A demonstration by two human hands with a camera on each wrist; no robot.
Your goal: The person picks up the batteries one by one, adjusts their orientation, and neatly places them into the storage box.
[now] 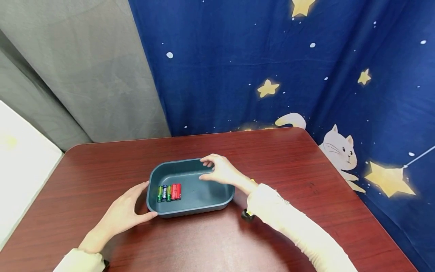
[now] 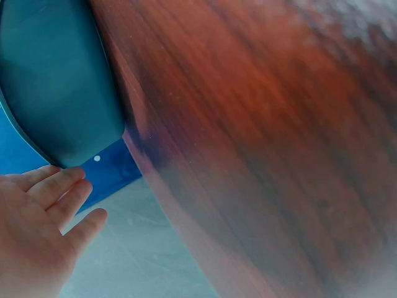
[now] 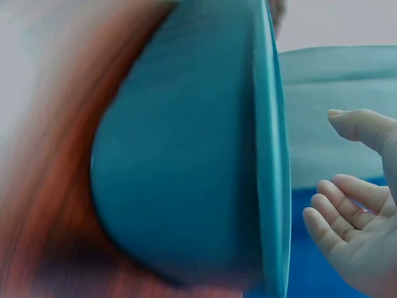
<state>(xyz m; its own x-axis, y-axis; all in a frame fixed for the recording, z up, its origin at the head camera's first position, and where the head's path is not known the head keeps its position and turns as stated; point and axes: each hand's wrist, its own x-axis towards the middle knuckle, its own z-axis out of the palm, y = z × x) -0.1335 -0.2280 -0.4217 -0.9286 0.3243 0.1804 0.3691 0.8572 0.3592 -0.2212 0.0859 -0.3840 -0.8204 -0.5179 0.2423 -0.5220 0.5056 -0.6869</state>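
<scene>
A dark teal plastic tray (image 1: 200, 196) sits on the table. In its left part several AA-style batteries lie side by side in a row: green batteries (image 1: 160, 193) and a dark blue one (image 1: 164, 192) at the left, red batteries (image 1: 178, 191) at the right. My left hand (image 1: 124, 211) touches the tray's left end, thumb at the near corner and fingertips further back; the left wrist view shows its fingers extended at the rim. Over the tray's right half hovers my right hand (image 1: 221, 170), thumb and fingers apart, with nothing between them. From the right wrist, the tray wall hides the batteries.
The reddish-brown wooden table (image 1: 306, 196) extends around the tray on every side. Behind it hang a grey curtain (image 1: 102, 75) and a blue curtain (image 1: 221, 75) with stars and a cat. A white surface (image 1: 23, 170) borders the table at the left.
</scene>
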